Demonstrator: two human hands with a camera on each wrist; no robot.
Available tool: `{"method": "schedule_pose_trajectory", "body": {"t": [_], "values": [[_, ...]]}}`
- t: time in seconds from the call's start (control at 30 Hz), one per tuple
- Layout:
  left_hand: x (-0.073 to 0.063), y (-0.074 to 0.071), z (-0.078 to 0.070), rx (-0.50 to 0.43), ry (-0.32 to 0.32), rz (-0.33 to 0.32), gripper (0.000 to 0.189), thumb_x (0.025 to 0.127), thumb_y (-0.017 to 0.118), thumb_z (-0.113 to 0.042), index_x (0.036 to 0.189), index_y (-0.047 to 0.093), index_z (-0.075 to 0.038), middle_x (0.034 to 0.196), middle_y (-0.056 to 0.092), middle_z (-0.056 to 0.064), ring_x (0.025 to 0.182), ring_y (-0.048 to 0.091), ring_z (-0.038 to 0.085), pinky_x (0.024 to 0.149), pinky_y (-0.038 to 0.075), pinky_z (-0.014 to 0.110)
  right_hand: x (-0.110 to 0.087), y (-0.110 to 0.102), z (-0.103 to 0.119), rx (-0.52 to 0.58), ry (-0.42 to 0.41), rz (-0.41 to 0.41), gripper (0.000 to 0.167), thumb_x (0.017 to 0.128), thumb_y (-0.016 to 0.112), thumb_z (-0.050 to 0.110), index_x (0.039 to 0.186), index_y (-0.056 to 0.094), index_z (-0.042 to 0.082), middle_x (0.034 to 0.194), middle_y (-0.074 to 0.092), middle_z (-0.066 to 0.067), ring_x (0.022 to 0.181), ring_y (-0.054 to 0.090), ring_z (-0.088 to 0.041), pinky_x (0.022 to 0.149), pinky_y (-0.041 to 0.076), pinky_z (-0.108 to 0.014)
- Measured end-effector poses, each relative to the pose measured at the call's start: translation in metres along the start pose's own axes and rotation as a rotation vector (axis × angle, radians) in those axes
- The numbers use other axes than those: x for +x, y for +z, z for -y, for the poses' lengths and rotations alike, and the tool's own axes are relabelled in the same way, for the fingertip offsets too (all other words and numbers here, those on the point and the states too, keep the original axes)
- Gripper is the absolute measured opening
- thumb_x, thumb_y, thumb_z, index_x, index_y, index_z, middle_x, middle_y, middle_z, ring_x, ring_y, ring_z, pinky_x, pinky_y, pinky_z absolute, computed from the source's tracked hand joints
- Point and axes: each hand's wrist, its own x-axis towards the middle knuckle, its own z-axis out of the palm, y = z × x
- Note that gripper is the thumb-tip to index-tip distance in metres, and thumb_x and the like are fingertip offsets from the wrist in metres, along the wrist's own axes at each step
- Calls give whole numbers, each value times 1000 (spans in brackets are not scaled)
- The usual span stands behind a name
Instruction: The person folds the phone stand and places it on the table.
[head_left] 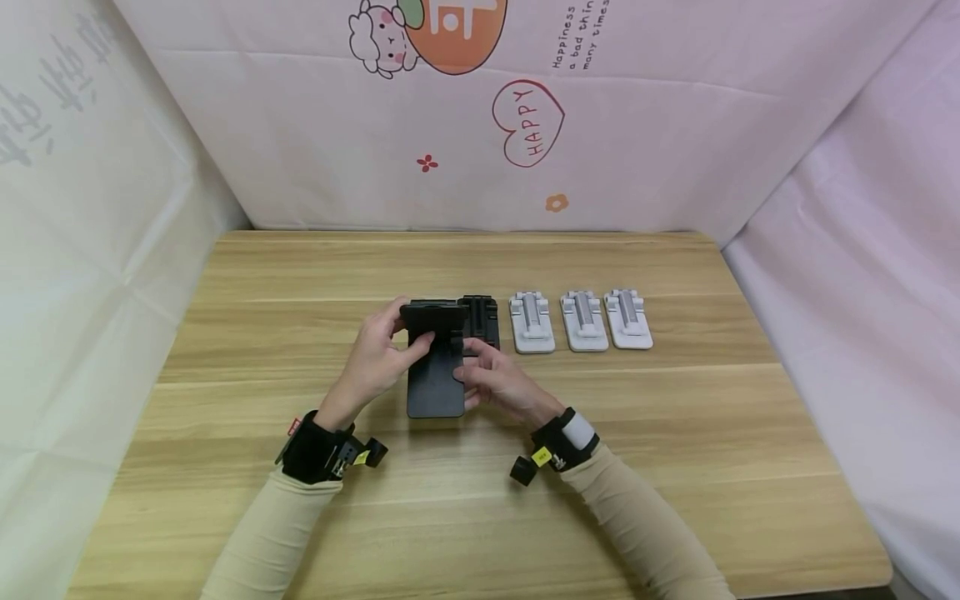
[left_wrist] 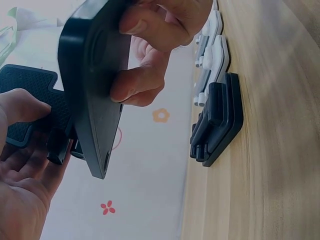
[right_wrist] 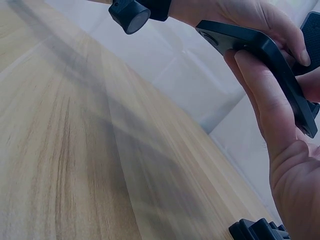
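A black folding phone stand (head_left: 435, 393) is held up over the table between both hands, its hinged parts unfolded. My left hand (head_left: 378, 354) grips its upper plate, thumb on the front and fingers behind. In the left wrist view, that thumb presses the textured cradle plate (left_wrist: 47, 82). My right hand (head_left: 504, 385) pinches the flat base (left_wrist: 92, 95) from the right edge, thumb and fingers on opposite faces. Just behind the right fingertips, a second black phone stand (head_left: 481, 319) lies folded on the table, partly covered by the hand.
Three white folded phone stands, the left one (head_left: 532, 323), the middle one (head_left: 584, 322) and the right one (head_left: 628, 320), lie in a row right of the black one. The wooden table (head_left: 600, 517) ends at a printed cloth (head_left: 300, 142) behind.
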Motion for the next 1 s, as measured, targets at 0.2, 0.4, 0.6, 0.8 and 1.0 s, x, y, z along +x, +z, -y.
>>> {"method": "schedule_pose_trajectory", "body": {"t": [0.2,0.4,0.6,0.8,1.0], "values": [[-1,0,1,0,4,-3,35,91,71,8,124,63,6,122,69,22,110,69,35,96,55,55,0,1,0,2,4,-2,40,101,47,-2,138,37,9,105,74,-4,78,75,-12,64,62,-24],[-1,-1,0,-13,-13,4,34,91,71,9,124,62,6,121,69,22,110,69,36,96,54,58,0,1,0,-12,5,-10,39,102,47,-2,137,37,8,106,75,-4,78,75,-12,64,62,-24],[0,-2,-2,11,-54,34,37,90,70,8,126,61,4,124,67,20,112,67,32,96,54,46,1,1,-1,-31,23,-19,41,101,47,-2,139,36,7,106,74,-4,79,75,-12,64,62,-24],[-3,-1,-8,75,-15,1,54,90,75,-1,140,54,-2,139,59,16,125,57,29,89,52,32,1,-2,-4,-44,12,-34,42,102,49,0,140,36,7,107,73,-4,80,74,-12,65,62,-24],[1,-5,-20,326,334,-163,47,88,78,-6,132,63,0,132,60,18,122,55,34,104,47,46,2,-5,-4,-40,5,-59,41,101,50,-1,137,35,8,107,73,-3,81,73,-11,64,61,-23]]}}
